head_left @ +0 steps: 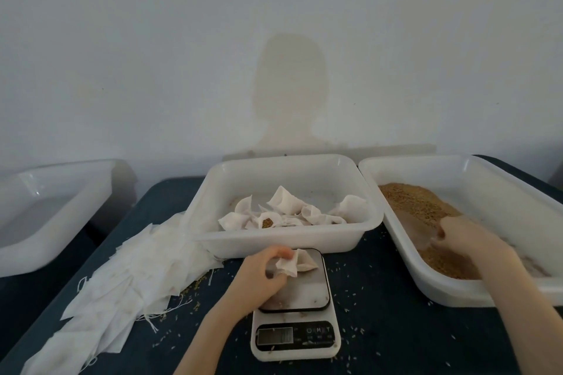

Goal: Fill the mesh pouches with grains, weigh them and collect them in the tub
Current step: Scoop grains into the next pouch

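Note:
My left hand (262, 274) grips a white mesh pouch (297, 262) over the platform of a small white kitchen scale (297, 329). My right hand (466, 240) reaches into the right tub (432, 286), its fingers curled down among brown grains (417, 199); what they hold is hidden. The middle tub (283, 242) behind the scale contains several filled white pouches (286, 207), one showing grain at its mouth.
A pile of flat empty pouches (128, 280) with loose strings fans across the dark table (384, 323) on the left. A third white tub (45, 210) stands at the far left. Spilled grains dot the table around the scale. A pale wall rises behind.

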